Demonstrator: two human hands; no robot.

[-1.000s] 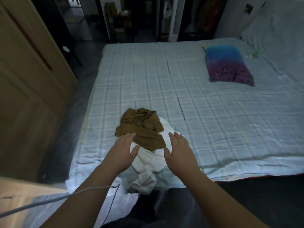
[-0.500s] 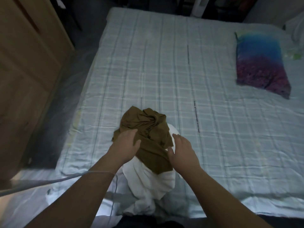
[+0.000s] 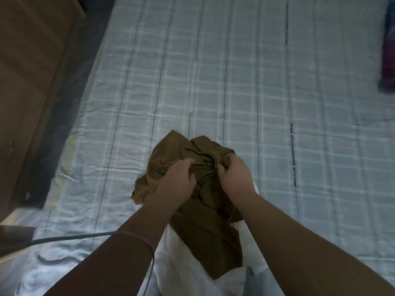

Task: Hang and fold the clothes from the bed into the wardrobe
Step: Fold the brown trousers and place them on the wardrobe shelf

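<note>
Two bare forearms enter from the bottom of the frame, one left, one right. A thin cable (image 3: 70,238) runs in from the lower left edge and loops over the left forearm, then drops toward the bottom edge.

Two garments in the pile at lower centre: one white garment (image 3: 183,265) underneath, spilling toward the bottom edge, and one brown garment (image 3: 203,227) crumpled on top of it. The brown one covers most of the white; white shows only at the bottom and in a sliver at the right beside the right wrist.

Left hand (image 3: 178,180), centre frame: fingers curled shut, bunching a fold of the brown cloth. Right hand (image 3: 234,175), just right of it: fingers also curled in, pinching the brown cloth at its twisted knot. The two hands are near each other, a short ridge of brown fabric between them. Fingertips of both are buried in folds, so exact contact points cannot be told.

One bed (image 3: 235,82) with a pale checked sheet fills the middle and top of the frame; the pile sits on its near edge.

One wooden wardrobe panel (image 3: 32,71) at the upper left, a dark strip of floor between it and the bed.

One purple-blue pillow (image 3: 388,60), cut off at the upper right edge, well apart from the pile.
</note>
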